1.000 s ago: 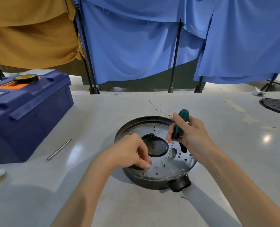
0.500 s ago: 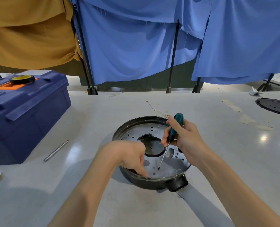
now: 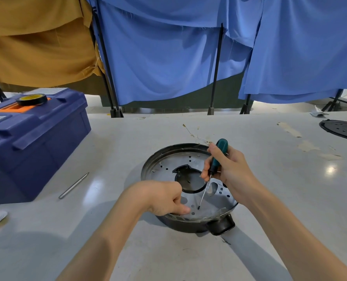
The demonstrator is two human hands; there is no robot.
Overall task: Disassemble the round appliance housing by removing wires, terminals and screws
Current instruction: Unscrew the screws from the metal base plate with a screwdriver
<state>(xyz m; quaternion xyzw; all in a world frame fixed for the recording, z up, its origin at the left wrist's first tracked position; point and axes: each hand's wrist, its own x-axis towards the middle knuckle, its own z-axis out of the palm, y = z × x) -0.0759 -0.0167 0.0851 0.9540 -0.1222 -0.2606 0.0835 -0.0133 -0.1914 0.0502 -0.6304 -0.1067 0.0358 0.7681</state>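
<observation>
The round appliance housing [image 3: 162, 159] lies on the table, a black shell with a silver perforated plate inside and a dark round opening in its middle. A black knob-like foot [image 3: 221, 226] sticks out at its near edge. My right hand [image 3: 231, 171] grips a green-handled screwdriver [image 3: 217, 159], and its tip touches the plate near the front rim. My left hand [image 3: 162, 197] rests on the housing's near left rim, fingers curled and pinched at the plate; whether it holds anything small is hidden.
A blue toolbox [image 3: 30, 138] with a roll of tape [image 3: 31, 98] on top stands at the left. A metal rod [image 3: 74, 185] lies beside it. A black round cover [image 3: 343, 129] sits at the far right. Thin wire strands [image 3: 197, 134] lie behind the housing. Blue and mustard cloths hang behind the table.
The screwdriver tip stays on the plate near the front rim while my right hand shifts slightly. My left hand stays on the near left rim. The camera view shifted a little.
</observation>
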